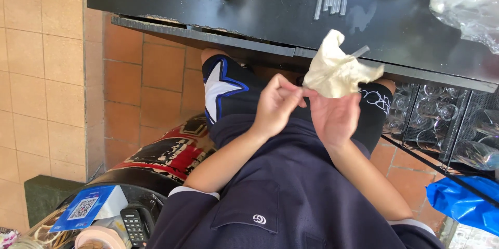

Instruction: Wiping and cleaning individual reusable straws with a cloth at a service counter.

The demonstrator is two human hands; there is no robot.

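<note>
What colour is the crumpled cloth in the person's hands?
Cream, a pale off-white cloth, seen from the head camera.

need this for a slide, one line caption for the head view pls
Seen from above, a left hand and right hand work a crumpled cream cloth around a clear straw beside a black counter.

Seen from above, the left hand (278,104) pinches one end of a clear plastic straw (359,51) while the right hand (333,116) holds a crumpled cream cloth (335,72) around it, near the black counter's (280,10) edge.
</note>
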